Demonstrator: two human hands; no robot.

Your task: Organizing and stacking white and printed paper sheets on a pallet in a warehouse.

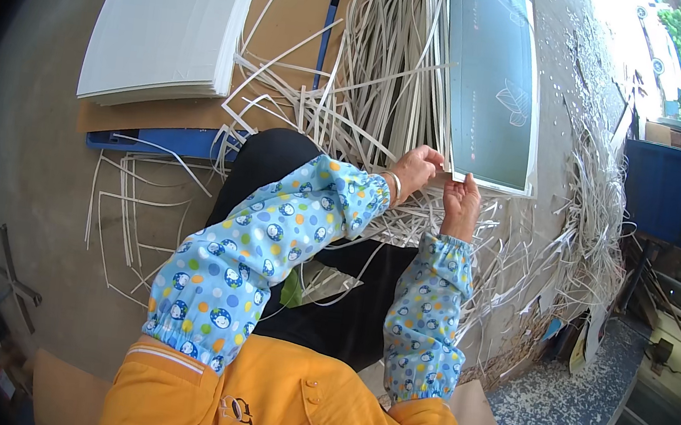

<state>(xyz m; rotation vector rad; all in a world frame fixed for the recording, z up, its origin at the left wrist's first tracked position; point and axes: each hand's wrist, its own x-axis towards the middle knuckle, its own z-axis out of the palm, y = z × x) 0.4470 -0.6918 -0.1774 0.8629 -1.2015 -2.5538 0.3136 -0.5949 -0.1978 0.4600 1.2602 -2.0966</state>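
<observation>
A dark green printed sheet (489, 87) with pale borders lies on a stack right of centre. My left hand (417, 169), with a bangle at the wrist, is at the sheet's near left corner, its fingers closed in a pinch. Just right of it, my right hand (461, 199) has its fingertips pressed together at the same corner, on the near edge. What lies between the fingers is too small to make out. Long narrow white strips (398, 76) run in a thick bundle along the stack's left side, and loose ones lie beneath my hands.
A tall stack of white sheets (174, 17) rests on brown cardboard (288, 5) over a blue frame (147, 138) at the left. More cut strips (591, 191) heap on the floor at the right, near a dark blue container (678, 196). A metal cross-shaped stand (17, 285) is far left.
</observation>
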